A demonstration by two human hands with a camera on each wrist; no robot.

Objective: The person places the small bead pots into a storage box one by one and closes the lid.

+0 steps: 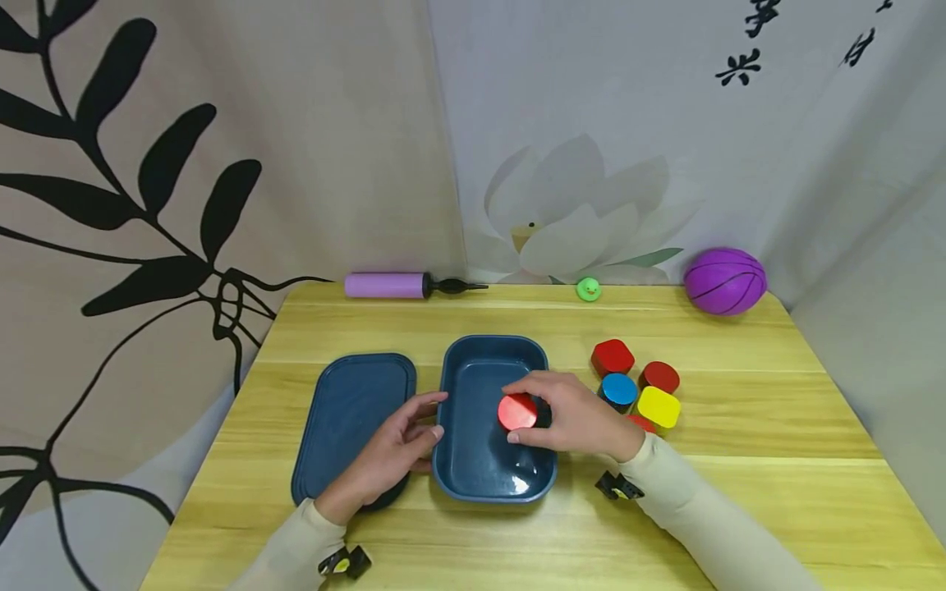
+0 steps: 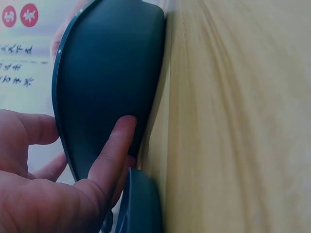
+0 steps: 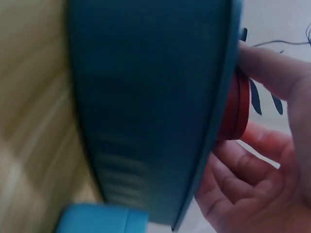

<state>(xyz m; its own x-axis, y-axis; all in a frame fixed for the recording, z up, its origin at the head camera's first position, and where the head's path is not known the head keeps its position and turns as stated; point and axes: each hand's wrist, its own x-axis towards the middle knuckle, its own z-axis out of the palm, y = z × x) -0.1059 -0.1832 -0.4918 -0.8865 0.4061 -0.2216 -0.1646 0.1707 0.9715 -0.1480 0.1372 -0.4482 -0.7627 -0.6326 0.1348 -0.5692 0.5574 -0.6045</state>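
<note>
A dark blue rectangular box [image 1: 473,484] with rounded corners stands upright in the middle of the table. My right hand [image 1: 572,414] reaches over its right rim and pinches a small red round tin [image 1: 517,412] between thumb and fingers. In the right wrist view, this red tin [image 3: 235,109] shows a seam line and sits just past the box rim. My left hand [image 1: 395,447] rests against the box's left side with its fingers extended. The left wrist view has one fingertip [image 2: 127,122] on the outer wall. Under the left hand lies a flat blue lid [image 1: 351,410].
Right of the box are several small tins: a red one [image 1: 612,357], a darker red round one [image 1: 660,377], a blue one [image 1: 618,389] and a yellow one [image 1: 658,407]. Along the back edge lie a purple hand pump [image 1: 388,285], a green toy [image 1: 588,289] and a purple ball [image 1: 726,281].
</note>
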